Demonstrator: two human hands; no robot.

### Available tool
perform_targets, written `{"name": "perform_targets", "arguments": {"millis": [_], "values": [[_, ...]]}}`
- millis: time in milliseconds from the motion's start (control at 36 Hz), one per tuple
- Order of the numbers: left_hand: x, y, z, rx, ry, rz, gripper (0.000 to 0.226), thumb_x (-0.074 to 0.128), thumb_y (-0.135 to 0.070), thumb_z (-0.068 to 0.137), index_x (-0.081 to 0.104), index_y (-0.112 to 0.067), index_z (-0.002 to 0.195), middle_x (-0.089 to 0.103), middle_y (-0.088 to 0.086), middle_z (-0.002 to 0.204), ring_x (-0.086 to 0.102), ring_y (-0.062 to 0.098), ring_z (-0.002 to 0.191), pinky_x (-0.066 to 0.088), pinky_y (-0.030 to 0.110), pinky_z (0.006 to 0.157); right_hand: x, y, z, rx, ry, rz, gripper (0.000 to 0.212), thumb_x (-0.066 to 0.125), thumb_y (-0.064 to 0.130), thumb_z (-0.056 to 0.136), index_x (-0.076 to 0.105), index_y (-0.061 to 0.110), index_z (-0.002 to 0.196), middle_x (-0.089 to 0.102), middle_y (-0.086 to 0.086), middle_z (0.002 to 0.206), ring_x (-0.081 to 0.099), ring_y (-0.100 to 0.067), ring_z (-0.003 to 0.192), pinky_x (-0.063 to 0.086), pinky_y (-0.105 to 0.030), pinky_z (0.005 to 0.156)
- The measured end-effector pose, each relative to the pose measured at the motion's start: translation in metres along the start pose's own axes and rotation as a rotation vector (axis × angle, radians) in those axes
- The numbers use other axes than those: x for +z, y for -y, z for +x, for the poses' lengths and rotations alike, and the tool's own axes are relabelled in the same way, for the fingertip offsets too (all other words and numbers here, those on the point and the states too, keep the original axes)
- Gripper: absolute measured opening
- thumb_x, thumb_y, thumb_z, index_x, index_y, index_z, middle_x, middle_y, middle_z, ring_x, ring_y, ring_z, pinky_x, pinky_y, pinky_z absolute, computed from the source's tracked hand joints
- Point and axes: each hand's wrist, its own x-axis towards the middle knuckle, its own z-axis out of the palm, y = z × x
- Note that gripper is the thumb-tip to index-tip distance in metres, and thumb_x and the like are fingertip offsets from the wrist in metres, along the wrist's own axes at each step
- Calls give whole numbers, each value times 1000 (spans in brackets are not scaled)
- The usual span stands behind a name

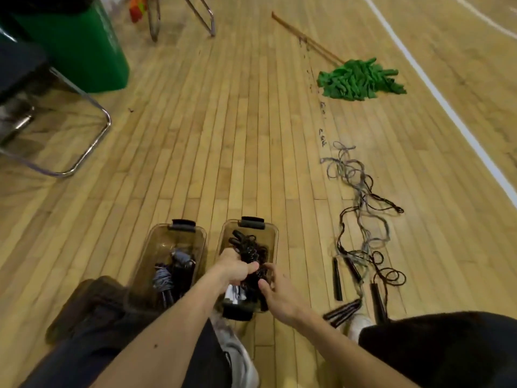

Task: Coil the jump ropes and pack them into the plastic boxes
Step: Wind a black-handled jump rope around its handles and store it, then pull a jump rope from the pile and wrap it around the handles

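While the left hand grips the black coiled jump rope above the clear plastic box at lower centre and the right hand pinches its loops, the springy coil could unwind on release and spill over the rim.

**Even Gym Light, Soft Focus**

Warm, even light covered the wooden floor, leaving only faint, diffuse shadows beneath the chair frame. Floorboards bowed outward toward the edges from the wide lens. The whole view was slightly soft; the loose jump ropes and the left-hand corners blurred most.
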Motion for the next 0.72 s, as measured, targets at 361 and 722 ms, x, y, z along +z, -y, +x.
{"name": "perform_targets", "arguments": {"millis": [361,722], "values": [[24,14,190,-46,-4,156,37,76,-39,86,64,-5,93,69,12,92,67,26,86,53,34,71,9,-49,159,106,85,-6,55,46,17,82,51,21,136,60,-3,131,57,-20,122,51,-45,104],[64,32,239,-8,-226,222,59,83,-47,76,62,-3,109,65,14,113,58,33,114,48,40,84,25,-62,202,223,236,-220,92,58,15,94,-5,10,160,3,-13,167,12,-32,154,24,-48,124]]}}
